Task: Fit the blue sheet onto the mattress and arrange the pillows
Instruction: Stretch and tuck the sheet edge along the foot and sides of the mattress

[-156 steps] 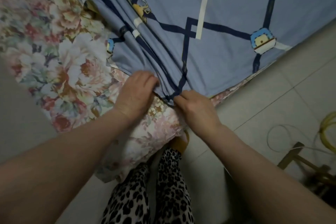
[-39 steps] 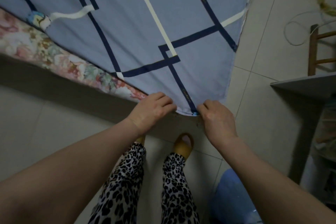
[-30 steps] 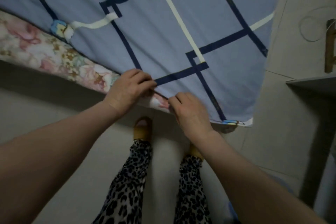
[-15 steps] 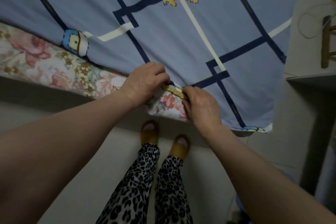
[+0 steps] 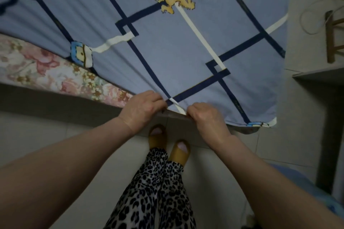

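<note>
Standing close against the bed edge, yellow slippers [image 5: 168, 143] on the tile. Left hand [image 5: 143, 108] and right hand [image 5: 206, 117] side by side, each pinching the hem of the blue sheet [image 5: 167, 48] at the near edge. Best drawn evenly down and tucked under, both grips kept firm. Further left, floral mattress [image 5: 46, 72] left bare along its side; beyond, sheet spread flat. No pillows in view.

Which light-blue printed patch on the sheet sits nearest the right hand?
The patch at the sheet's near corner, just beyond the right hand; the other patch lies far past the left hand.
</note>
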